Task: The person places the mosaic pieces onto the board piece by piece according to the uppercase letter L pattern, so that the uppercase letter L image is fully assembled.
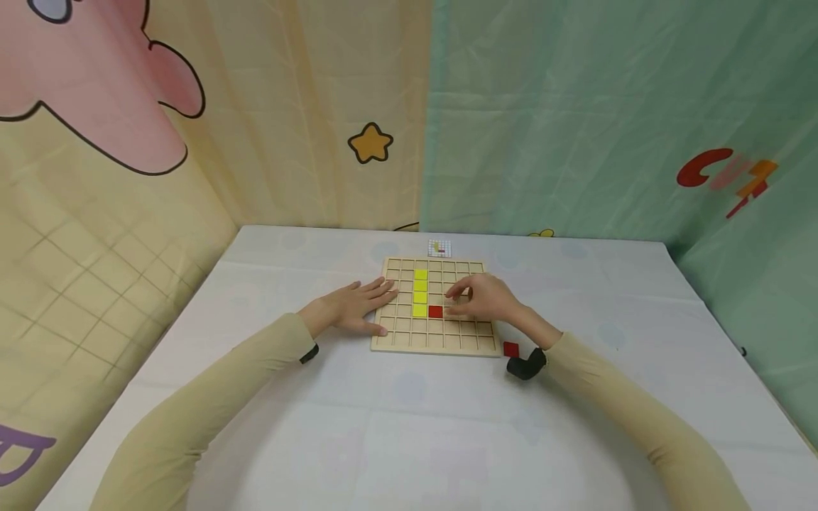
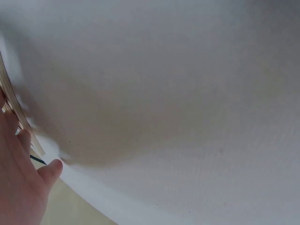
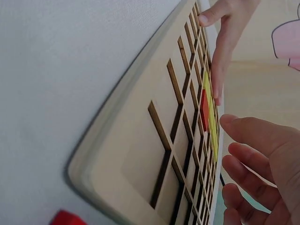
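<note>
A light wooden grid board point(image 1: 409, 341) lies on the table. Several yellow tiles point(image 1: 420, 286) fill a column of its cells, and one red tile point(image 1: 435, 311) sits right of the lowest yellow one. Spread over the board's left edge is my left hand point(image 1: 358, 305), fingers straight; the left wrist view shows only part of it. My right hand point(image 1: 488, 298) hovers over the board's right half, just right of the red tile. Its fingers are loosely bent, with thumb and fingertips apart; in the right wrist view nothing shows between the thumb point(image 3: 248, 129) and fingers.
A second red tile point(image 1: 510, 349) lies on the white tablecloth point(image 1: 396, 440) by the board's near right corner. Behind the board is a small card point(image 1: 439, 248) printed with a coloured grid. Patterned curtains point(image 1: 549, 128) stand behind the table.
</note>
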Motion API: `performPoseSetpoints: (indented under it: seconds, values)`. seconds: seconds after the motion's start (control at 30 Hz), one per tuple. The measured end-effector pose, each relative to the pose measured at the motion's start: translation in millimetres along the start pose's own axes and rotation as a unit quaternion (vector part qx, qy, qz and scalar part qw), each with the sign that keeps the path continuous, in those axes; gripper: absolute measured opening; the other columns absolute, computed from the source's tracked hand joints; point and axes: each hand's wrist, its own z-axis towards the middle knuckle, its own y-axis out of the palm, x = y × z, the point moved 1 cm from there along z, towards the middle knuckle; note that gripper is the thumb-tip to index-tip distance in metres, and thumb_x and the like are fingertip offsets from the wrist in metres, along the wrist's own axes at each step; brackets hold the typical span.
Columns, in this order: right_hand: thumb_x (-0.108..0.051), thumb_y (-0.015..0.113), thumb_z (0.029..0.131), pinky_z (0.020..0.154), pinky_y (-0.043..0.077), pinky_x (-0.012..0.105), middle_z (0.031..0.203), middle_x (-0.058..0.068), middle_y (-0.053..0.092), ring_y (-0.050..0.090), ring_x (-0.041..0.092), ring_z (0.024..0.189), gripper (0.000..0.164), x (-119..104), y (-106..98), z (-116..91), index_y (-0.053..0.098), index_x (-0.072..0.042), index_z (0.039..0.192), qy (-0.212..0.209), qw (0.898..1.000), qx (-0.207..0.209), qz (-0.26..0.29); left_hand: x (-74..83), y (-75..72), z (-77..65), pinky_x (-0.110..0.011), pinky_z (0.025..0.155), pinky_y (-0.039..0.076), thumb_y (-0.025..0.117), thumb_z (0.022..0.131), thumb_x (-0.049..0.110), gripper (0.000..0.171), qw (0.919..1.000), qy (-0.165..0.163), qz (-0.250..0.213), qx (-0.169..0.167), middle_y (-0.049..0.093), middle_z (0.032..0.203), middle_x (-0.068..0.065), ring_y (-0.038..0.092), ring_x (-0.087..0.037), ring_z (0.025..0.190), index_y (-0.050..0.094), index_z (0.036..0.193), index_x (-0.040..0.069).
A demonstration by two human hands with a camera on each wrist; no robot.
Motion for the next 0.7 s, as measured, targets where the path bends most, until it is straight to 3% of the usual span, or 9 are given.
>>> performPoseSetpoints:
  seconds: [0.43,0.7]
  values:
    - [-0.03,0.079,0.078,0.055,0.042,0.023,0.086,-0.003,0.071,0.051,0.009,0.061,0.031,18,-27,-23,0.074,-0.011,0.101,-0.024,0.999,-0.023,-0.004,-0.5,1.9,-1.5,-0.056,0.119,0.011,0.044,0.091,0.066,0.088,0.9999,-0.003,-0.008,0.007,-0.001,0.164,-0.002,-0.002,-0.024,0.151,0.006,0.156,0.021]
    - [-0.029,0.08,0.076,0.052,0.04,0.022,0.08,-0.009,0.071,0.05,0.007,0.059,0.027,30,-33,-43,0.075,-0.015,0.099,-0.038,0.998,-0.04,-0.008,-0.4,2.4,-0.8,-0.056,0.119,0.012,0.042,0.091,0.066,0.087,1.0,-0.002,-0.003,0.004,-0.002,0.164,-0.002,-0.002,-0.024,0.151,0.006,0.156,0.021]
